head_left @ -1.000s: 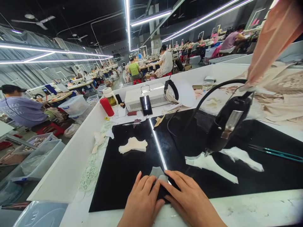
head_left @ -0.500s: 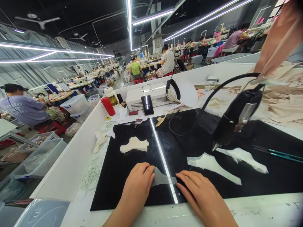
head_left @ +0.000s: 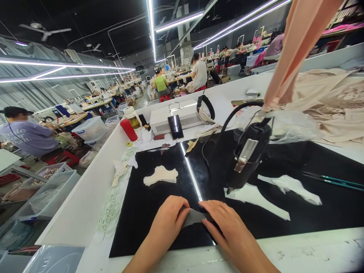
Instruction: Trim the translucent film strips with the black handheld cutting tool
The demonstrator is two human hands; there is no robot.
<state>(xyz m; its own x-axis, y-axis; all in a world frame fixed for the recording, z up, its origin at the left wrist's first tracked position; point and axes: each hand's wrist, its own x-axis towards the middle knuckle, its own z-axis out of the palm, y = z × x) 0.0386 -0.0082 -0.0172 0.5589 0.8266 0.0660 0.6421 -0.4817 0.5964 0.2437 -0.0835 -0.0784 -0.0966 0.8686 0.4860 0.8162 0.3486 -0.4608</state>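
My left hand (head_left: 172, 219) is closed, pinching the left end of a thin, translucent grey cut piece (head_left: 195, 217) between thumb and curled fingers. At the other end my right hand (head_left: 230, 224) grips the piece, its index finger along the top edge and its thumb below. Both ends of the piece are hidden under my fingers. Under it lies a shiny black mat (head_left: 148, 223). Beyond my left hand sits a small stack of cream cut pieces (head_left: 161, 175). To the right lie a pale green-white cut piece (head_left: 260, 200) and another white piece (head_left: 292, 187).
A black hand-held tool (head_left: 248, 155) hangs on a peach fabric strip (head_left: 292, 57) above the mat. Teal-handled tweezers (head_left: 335, 180) lie at right. A phone (head_left: 175, 127) leans on a white vented box (head_left: 187, 117). Tangled green cord (head_left: 109, 210) lies left.
My right hand has moved left, nearer my left hand, and less of the translucent piece shows between them. The hanging black tool has swung left and now overlaps the pale green-white piece.
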